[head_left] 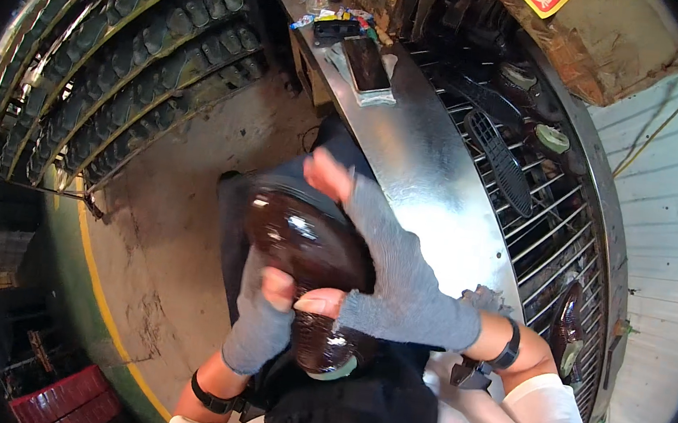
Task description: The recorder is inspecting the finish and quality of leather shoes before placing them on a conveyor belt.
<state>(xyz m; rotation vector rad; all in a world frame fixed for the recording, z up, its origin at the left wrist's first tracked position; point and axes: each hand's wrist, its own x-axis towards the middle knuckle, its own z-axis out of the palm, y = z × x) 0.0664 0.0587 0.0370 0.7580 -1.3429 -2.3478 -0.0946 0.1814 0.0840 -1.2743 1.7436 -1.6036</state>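
A glossy dark brown shoe upper (pixel 314 250) is over my lap, its toe away from me. At its heel end, close to my body, a pale green shoe last (pixel 339 372) shows inside it. My left hand (pixel 259 327), in a grey fingerless glove, is closed around the left side, thumb on top; its other fingers are hidden beneath. My right hand (pixel 401 288), gloved alike, holds the right side with its thumb pressed near the middle. Its blurred fingertips reach out beyond the shoe toward the far side.
A metal ledge (pixel 411 153) runs along my right, bearing a smartphone (pixel 366 66). Beyond it, a barred conveyor (pixel 545 258) carries a black sole (pixel 499 164) and a brown shoe (pixel 566 326). A tiered rack of dark shoes (pixel 160 27) stands far left; a red box (pixel 67 399) is lower left.
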